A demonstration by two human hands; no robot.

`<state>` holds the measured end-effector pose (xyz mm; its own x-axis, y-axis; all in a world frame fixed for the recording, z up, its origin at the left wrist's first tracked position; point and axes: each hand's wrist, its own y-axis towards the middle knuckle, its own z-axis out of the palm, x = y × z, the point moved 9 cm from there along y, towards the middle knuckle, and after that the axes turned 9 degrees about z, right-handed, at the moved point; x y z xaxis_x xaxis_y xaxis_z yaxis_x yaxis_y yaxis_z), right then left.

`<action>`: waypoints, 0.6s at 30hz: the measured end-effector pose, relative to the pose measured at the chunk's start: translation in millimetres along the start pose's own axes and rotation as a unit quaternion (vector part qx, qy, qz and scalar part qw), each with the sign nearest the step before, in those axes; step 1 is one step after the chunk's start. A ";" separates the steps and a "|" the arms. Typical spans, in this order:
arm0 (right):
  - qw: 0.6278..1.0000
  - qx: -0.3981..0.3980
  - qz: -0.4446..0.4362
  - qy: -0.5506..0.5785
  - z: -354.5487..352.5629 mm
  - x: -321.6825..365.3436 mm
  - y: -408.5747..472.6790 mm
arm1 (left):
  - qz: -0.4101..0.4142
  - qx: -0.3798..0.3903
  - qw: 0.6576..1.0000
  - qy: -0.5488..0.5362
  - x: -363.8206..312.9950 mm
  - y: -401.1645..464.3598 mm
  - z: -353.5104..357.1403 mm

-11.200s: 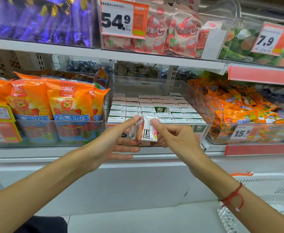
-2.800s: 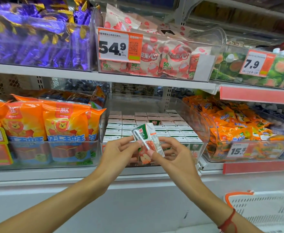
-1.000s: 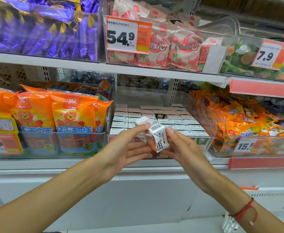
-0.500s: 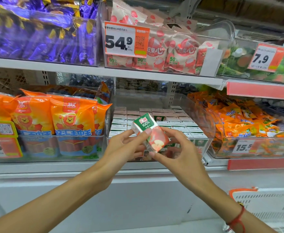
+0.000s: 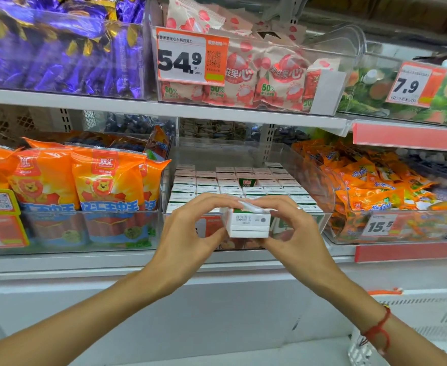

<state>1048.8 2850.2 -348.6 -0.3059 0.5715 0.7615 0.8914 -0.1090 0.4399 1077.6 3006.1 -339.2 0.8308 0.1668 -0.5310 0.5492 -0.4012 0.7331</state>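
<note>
A small juice carton (image 5: 248, 225) is held between both hands in front of the clear bin (image 5: 320, 180) of matching cartons on the middle shelf — its white printed end faces the camera. The left hand (image 5: 190, 231) pinches its left side, the right hand (image 5: 293, 231) its right side and top, fingers curled round it.

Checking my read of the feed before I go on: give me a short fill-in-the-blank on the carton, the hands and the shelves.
1. The left hand and right hand grip ___ carton between them.
2. The upper-shelf price tag beside the purple sweets reads ___.
3. The bags left of the clear bin of cartons are ___.
4. A ___ cord circles the right wrist.

Missing words: one; 54.9; orange; red.
</note>
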 end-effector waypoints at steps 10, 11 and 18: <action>0.998 0.008 0.022 0.060 2.5 -3.5 -3.4 | -0.158 0.026 0.969 -0.190 28.7 -8.4 21.0; 0.995 0.010 0.049 0.091 3.6 -7.7 -2.9 | -0.210 0.037 0.949 -0.232 35.5 -13.1 26.7; 0.965 0.052 0.179 0.183 18.2 -29.7 0.5 | -0.345 0.120 0.869 -0.334 47.0 -32.5 48.8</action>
<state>1064.5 2847.9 -379.7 -0.0521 0.1849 0.9814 0.9848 -0.1538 0.0813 1094.4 2983.0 -408.8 0.0302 -0.0861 -0.9958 0.7943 -0.6027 0.0762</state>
